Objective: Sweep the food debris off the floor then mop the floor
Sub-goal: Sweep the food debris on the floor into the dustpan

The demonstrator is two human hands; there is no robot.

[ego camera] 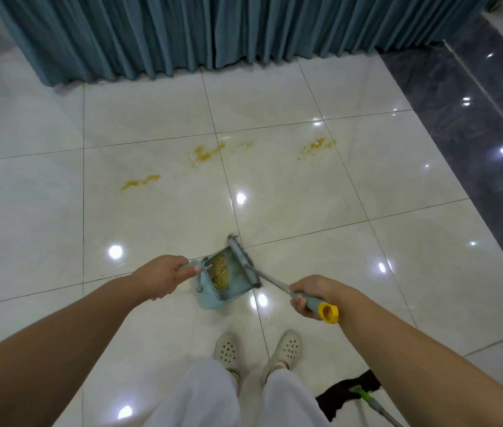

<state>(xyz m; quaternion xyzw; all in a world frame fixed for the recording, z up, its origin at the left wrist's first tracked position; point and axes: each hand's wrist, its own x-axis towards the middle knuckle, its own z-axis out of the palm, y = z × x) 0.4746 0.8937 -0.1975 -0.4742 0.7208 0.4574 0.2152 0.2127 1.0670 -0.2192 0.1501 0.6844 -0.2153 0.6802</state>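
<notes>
While our left hand [164, 277] is clamped on the dustpan [222, 280] handle and our right hand [313, 295] on the broom [245, 261] grip, the food debris [219, 271], apparently loose, could spill if the pan tips; stains [205, 152] lie at 12 o'clock.

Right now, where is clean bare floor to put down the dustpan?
Clean tiles lie left of the left hand, and right of the right hand toward the dark marble border. Ahead, yellow food smears foul the floor; the black mop head crowds behind.
</notes>
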